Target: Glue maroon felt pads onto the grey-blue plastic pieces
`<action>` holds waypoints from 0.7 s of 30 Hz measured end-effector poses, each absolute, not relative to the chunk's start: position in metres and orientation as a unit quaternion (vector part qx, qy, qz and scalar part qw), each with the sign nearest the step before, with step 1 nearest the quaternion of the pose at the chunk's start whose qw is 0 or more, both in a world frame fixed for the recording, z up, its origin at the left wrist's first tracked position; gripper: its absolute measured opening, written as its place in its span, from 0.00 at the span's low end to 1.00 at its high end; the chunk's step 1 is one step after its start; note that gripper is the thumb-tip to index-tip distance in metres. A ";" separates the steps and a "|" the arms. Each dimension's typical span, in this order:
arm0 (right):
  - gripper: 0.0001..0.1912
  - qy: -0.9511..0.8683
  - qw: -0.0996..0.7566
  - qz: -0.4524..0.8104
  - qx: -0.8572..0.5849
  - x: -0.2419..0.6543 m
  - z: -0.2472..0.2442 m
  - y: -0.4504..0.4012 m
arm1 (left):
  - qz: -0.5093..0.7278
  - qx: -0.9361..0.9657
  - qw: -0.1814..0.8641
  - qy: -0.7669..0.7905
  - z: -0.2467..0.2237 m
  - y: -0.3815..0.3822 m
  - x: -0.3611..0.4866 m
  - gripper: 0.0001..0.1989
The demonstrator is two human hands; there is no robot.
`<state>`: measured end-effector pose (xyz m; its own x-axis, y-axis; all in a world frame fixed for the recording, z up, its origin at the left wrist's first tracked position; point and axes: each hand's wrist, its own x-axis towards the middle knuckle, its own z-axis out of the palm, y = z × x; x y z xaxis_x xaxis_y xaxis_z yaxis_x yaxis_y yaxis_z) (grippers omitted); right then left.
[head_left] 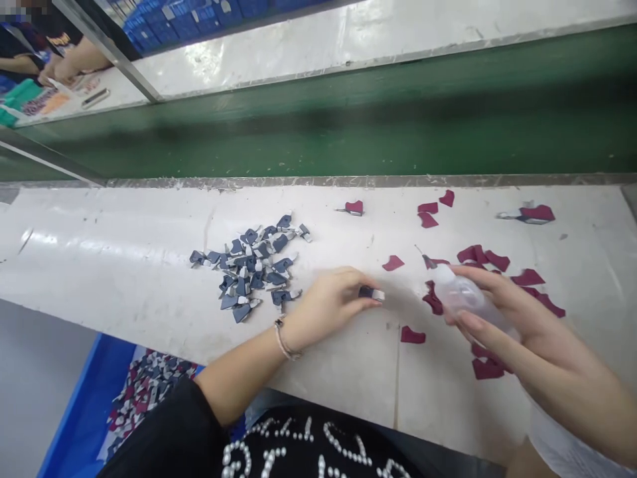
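Note:
Between the thumb and fingers of my left hand (pixel 328 302) is a small dark blue-grey plastic part (pixel 367 292) with a pale tip. My right hand (pixel 527 325) grips a translucent squeeze bottle (pixel 468 302), tilted so its thin nozzle (pixel 421 252) points up and left. Maroon shaped pieces (pixel 527 277) lie scattered around and behind the bottle; a single maroon piece (pixel 393 263) sits between my two hands. Left of my left hand is a heap of similar blue-grey parts (pixel 256 259). A blue-grey part with a maroon piece on it (pixel 354 208) lies farther back.
At lower left, a blue bin (pixel 74 405) holds many mixed maroon and grey parts. Behind the white worktop (pixel 99 252) runs a green conveyor belt (pixel 348 126). Metal posts (pixel 109 53) rise at the left. Across the belt, a co-worker's hands (pixel 64 70) are at another table.

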<state>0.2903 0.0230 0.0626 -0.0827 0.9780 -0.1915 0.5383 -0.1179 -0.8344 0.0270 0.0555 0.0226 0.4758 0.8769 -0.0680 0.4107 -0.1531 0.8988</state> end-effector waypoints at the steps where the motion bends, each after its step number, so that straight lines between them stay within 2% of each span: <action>1: 0.29 -0.619 0.272 0.404 -0.617 0.290 0.066 0.021 | 0.291 0.660 0.537 0.437 0.020 0.059 0.020 0.13; 4: 0.23 -0.645 0.288 0.389 -0.591 0.286 0.076 0.021 | 0.370 0.500 0.679 0.389 0.006 0.061 0.006 0.17; 6: 0.18 -0.678 0.292 0.369 -0.565 0.281 0.081 0.025 | 0.392 0.439 0.736 0.336 -0.004 0.057 0.003 0.16; 8: 0.18 -0.700 0.298 0.362 -0.539 0.279 0.083 0.029 | 0.389 0.416 0.774 0.278 -0.011 0.052 0.003 0.17; 11: 0.20 -0.692 0.314 0.362 -0.541 0.278 0.081 0.031 | 0.362 0.409 0.802 0.244 -0.014 0.048 0.003 0.22; 14: 0.14 -0.692 0.313 0.346 -0.550 0.277 0.076 0.027 | 0.345 0.388 0.813 0.264 -0.014 0.048 0.004 0.20; 21: 0.16 -0.658 0.272 0.367 -0.600 0.273 0.074 0.016 | 0.312 0.331 0.851 0.261 -0.011 0.046 0.009 0.19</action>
<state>0.2735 0.0160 0.0744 -0.1335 0.9876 -0.0825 0.5895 0.0122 -0.8077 0.0093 0.0456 -0.0108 0.6691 0.7044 -0.2370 -0.3586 0.5854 0.7271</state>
